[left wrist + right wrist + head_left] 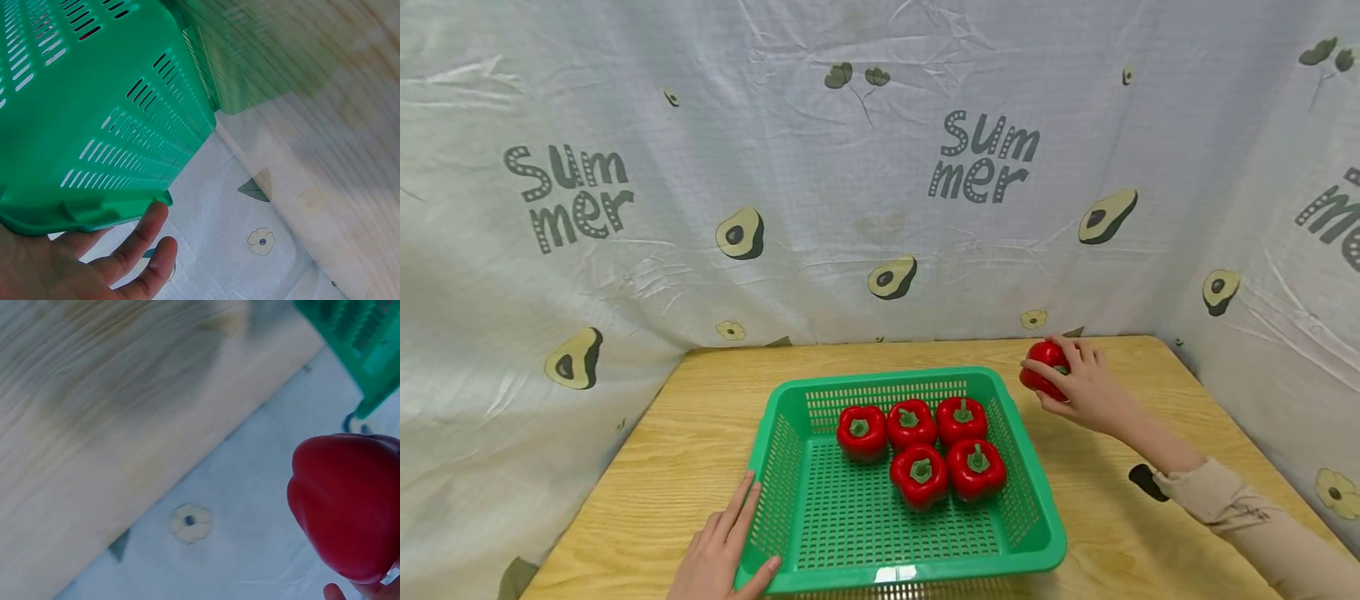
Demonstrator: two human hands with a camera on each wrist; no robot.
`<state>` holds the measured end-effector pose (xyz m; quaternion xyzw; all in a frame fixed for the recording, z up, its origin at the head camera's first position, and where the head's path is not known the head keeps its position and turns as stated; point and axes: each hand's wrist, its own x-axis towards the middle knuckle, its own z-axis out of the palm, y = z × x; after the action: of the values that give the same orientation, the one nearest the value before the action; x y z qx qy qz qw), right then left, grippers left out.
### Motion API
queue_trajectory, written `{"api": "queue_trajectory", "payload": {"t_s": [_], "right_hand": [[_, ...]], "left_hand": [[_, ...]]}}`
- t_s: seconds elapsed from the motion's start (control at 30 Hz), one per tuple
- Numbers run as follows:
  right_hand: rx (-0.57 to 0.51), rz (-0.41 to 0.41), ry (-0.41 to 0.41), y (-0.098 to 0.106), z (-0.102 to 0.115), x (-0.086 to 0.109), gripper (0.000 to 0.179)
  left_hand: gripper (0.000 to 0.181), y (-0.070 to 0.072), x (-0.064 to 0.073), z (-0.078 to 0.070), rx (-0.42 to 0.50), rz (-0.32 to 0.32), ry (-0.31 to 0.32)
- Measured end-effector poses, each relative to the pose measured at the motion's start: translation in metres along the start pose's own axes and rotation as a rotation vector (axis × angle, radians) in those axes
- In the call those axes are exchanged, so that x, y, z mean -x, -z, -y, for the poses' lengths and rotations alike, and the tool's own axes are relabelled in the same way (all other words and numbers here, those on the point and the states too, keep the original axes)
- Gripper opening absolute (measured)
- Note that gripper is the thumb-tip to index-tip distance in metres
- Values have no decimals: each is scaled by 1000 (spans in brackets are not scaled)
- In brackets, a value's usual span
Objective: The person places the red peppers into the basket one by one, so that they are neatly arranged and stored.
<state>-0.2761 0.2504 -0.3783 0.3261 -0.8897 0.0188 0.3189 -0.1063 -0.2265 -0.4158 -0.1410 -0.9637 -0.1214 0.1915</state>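
My right hand (pixel 1086 387) grips a red bell pepper (pixel 1042 367) beyond the basket's right side, near the back of the table. The same pepper (pixel 347 506) looms large in the right wrist view, with only fingertips showing below it. At the front left corner of the green plastic basket (pixel 760 575), my left hand (pixel 718 542) lies along the rim with its fingers extended. In the left wrist view those fingers (pixel 147 228) touch the rim from outside. Several red peppers (pixel 920 475) with green stems stand grouped in the middle and right of the basket.
Under the basket is a light wood table (pixel 655 458). A white cloth (pixel 820 200) printed with avocados and lettering hangs behind and along both sides. A small black object (pixel 1147 482) shows beside the right sleeve (pixel 1217 500).
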Motion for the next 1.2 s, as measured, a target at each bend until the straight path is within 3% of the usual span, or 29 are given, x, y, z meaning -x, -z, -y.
{"api": "queue_trajectory", "payload": {"t_s": [0.23, 0.43, 0.77, 0.97, 1.07, 1.2], "right_hand": [[-1, -21, 68, 13, 20, -14, 59], [-49, -24, 131, 24, 35, -28, 57], [-84, -73, 273, 39, 62, -51, 42], [-56, -52, 355, 42, 79, -63, 46], [-39, -48, 394, 44, 89, -68, 57], [-27, -51, 442, 45, 101, -74, 54]], "left_hand": [[82, -1, 0, 0, -4, -13, -4], [82, 0, 0, 0, 3, 16, 9], [81, 1, -1, 1, 2, 23, 6], [80, 1, -2, 1, -3, 19, 1], [80, 0, -2, 1, -5, 15, -1], [81, 0, -1, 1, -4, 11, 1]]}}
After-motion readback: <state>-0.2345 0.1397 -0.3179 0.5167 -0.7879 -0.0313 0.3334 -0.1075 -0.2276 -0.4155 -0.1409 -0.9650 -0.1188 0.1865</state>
